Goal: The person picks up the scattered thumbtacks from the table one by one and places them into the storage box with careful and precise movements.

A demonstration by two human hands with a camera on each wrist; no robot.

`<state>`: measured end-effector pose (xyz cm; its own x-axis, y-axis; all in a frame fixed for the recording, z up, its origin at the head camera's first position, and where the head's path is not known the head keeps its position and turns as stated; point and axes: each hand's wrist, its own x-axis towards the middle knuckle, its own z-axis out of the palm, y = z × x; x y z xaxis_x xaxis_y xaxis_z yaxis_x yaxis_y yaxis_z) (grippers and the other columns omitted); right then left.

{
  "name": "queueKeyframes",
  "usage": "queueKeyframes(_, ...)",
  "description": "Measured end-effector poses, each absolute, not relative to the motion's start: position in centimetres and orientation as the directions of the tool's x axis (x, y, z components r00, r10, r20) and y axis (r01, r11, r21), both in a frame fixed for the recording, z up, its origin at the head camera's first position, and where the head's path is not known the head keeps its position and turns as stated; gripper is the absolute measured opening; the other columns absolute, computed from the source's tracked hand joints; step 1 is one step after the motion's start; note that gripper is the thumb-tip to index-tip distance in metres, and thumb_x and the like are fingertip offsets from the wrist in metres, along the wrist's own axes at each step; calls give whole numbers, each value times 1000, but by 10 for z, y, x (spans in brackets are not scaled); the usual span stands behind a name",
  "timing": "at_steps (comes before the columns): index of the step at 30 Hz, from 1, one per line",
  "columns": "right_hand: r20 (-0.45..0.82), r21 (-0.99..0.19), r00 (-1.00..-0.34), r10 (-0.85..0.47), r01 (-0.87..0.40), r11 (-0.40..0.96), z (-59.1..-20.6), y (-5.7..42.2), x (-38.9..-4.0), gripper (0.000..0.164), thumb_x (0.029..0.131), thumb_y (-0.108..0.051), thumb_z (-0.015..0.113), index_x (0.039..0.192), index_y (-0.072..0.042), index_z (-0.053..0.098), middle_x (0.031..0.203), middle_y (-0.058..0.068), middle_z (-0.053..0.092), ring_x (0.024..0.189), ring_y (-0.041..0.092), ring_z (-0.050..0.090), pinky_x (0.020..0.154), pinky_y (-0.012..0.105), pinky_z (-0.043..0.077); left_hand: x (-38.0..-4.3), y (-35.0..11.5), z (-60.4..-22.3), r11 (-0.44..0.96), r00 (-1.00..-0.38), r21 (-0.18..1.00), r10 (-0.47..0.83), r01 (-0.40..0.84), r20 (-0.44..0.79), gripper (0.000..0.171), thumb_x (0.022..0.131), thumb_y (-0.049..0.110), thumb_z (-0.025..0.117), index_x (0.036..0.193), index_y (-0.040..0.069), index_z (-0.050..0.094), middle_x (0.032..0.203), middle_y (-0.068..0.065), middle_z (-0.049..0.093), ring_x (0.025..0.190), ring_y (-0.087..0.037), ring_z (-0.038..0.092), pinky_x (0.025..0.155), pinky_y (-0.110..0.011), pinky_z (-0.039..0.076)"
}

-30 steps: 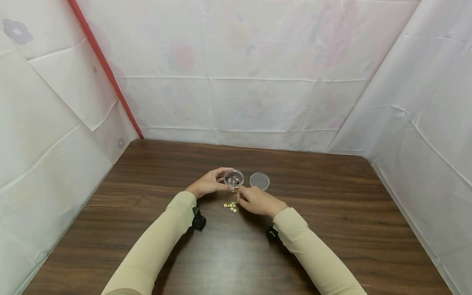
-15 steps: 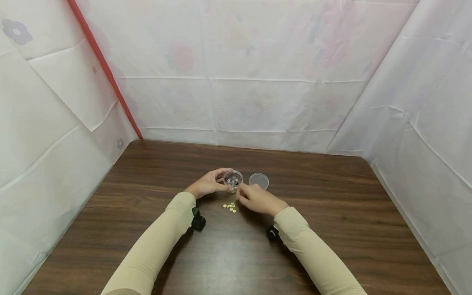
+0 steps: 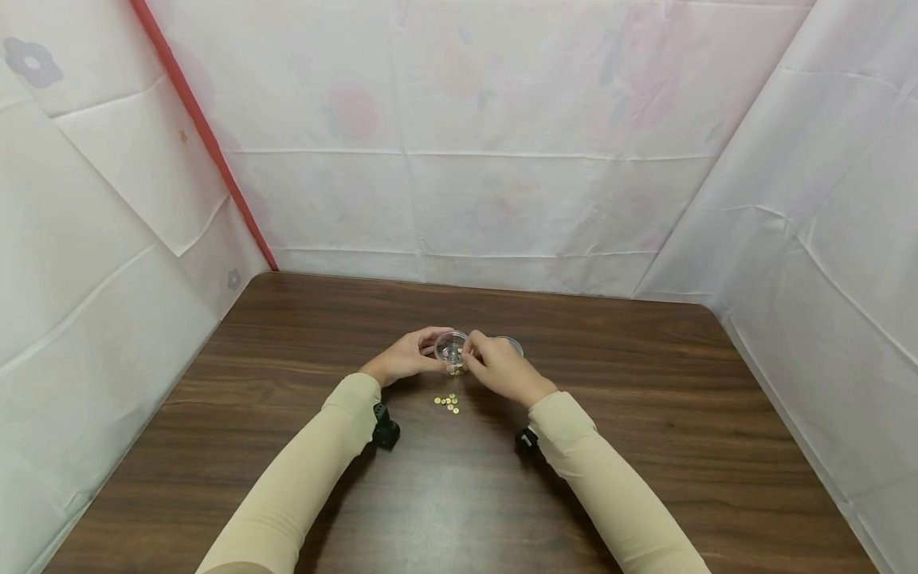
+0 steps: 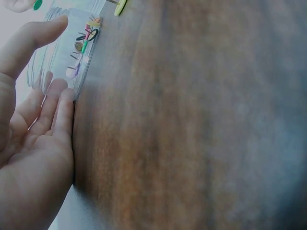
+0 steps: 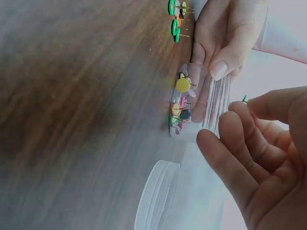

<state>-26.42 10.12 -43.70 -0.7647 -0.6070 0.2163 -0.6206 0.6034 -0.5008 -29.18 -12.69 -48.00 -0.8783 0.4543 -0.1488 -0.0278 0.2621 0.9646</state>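
Observation:
My left hand holds a clear round jar upright on the table, fingers and thumb around its side. Inside, several coloured thumbtacks lie at the bottom. Above the jar's mouth, the thumb and forefinger of my right hand pinch a thumbtack with a green head, mostly hidden by the fingers. A yellow thumbtack lies just outside the jar's near side. Several more loose thumbtacks lie in a small group nearer me, points up.
A clear round lid lies flat to the right of the jar; my right hand partly covers it in the head view. The brown wooden table reaches back to hanging white sheets. Dark wrist cameras sit below the cuffs.
My right hand has risen from beside the jar's near side to above its rim, carrying the green thumbtack, and now covers part of the lid. The left hand and jar stay in place.

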Motion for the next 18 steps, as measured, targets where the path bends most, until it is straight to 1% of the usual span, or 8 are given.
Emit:
queueKeyframes(4,218,-511,-781,-586,-603,613,-436,99,-268,5,103,-11,56,101,-9,60,72,-5,57,53,6,46,48,22,42,-292,-126,-480,260,-878,965,454,-32,-151,76,87,8,80,152,17,44,150,-11,44,145,-32,32,115,-45,36)
queueKeyframes(8,190,-532,-797,-573,-574,623,-436,98,-271,6,104,-13,55,102,-10,60,75,-6,59,55,7,48,49,23,43,-292,-126,-480,258,-878,966,453,-33,-152,74,86,9,81,151,19,45,150,-11,43,145,-32,31,115,-47,35)
queueKeyframes(13,168,-520,-814,-556,-553,651,-436,96,-276,6,104,-16,55,102,-13,59,76,-5,59,55,7,48,49,23,43,-293,-127,-482,247,-875,969,463,-28,-143,74,87,9,80,151,18,46,150,-11,44,145,-33,32,115,-47,35)
queueKeyframes(18,150,-506,-820,-553,-544,669,-436,94,-282,5,103,-17,55,102,-14,59,76,-4,59,54,7,46,49,23,42,-294,-127,-483,232,-874,972,468,-25,-134,74,86,7,80,151,17,46,149,-11,45,144,-33,33,115,-48,35)
